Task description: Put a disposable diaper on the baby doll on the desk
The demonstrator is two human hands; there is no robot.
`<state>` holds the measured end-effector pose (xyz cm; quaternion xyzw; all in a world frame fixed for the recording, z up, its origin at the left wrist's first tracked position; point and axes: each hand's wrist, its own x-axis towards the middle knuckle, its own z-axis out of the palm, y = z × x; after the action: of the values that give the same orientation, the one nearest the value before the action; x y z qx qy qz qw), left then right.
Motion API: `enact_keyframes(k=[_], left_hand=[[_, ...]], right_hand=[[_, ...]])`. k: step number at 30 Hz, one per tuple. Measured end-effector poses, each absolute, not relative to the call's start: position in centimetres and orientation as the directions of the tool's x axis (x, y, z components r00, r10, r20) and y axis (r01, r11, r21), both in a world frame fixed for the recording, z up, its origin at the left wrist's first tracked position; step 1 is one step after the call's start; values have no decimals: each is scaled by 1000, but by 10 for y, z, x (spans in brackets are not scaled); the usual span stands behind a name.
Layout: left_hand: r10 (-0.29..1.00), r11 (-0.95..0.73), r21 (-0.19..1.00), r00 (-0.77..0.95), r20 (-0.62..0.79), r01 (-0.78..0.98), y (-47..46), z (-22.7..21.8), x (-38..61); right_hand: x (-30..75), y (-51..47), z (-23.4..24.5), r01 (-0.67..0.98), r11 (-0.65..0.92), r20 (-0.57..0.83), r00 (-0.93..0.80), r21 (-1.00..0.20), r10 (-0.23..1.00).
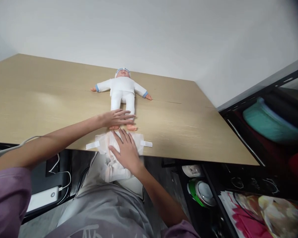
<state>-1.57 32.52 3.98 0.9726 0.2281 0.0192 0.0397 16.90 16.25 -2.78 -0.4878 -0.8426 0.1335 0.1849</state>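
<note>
A baby doll (123, 86) in white clothes with blue cuffs and a printed headband lies on its back, arms spread, feet toward me. My left hand (116, 118) lies across the doll's lower legs with its fingers stretched out. Just below the feet, a white diaper (110, 155) is spread at the table's front edge, its tabs out to both sides and its near end hanging over the edge. My right hand (126, 150) rests flat on the diaper, fingers spread. Neither hand grips anything.
The doll lies on a wide tan table (52, 99) against a pale wall. A white power bank (43, 198) with cables lies at the lower left. On the right, black shelves hold a teal item (270, 120), a green-rimmed container (201, 192) and plastic bags (280, 215).
</note>
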Motion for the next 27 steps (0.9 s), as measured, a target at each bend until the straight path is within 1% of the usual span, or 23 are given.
enact_keyframes(k=[3,5,6,8,11,14,17,20,23,27], left_hand=[[358,-932,-28,929,90,361,333,38,-12],[323,-939,-80,937,137,335,338,35,-11],[318,-939,-85,935,158,334,341,33,-10],[315,-941,-58,926,208,333,345,30,-8],[301,-953,61,910,284,296,350,37,-6],[341,-931,265,861,378,253,355,60,-5],[485,-842,472,750,449,262,361,92,-3],[624,-721,636,657,422,276,368,121,-1],[664,-651,724,634,397,228,376,143,-3],[680,-632,745,613,402,212,384,161,-9]], right_hand=[[169,161,-25,778,484,176,-453,-400,874],[169,161,-23,782,480,165,-454,-399,876],[169,161,-22,783,479,158,-456,-396,876],[171,162,-21,783,485,145,-468,-388,872],[174,168,-22,776,503,123,-497,-379,859],[177,183,-26,763,517,109,-519,-388,848],[176,204,-30,749,527,118,-529,-401,841],[170,230,-31,741,541,120,-542,-398,832],[161,262,-33,752,536,123,-534,-383,836],[149,314,-37,764,528,161,-507,-370,847]])
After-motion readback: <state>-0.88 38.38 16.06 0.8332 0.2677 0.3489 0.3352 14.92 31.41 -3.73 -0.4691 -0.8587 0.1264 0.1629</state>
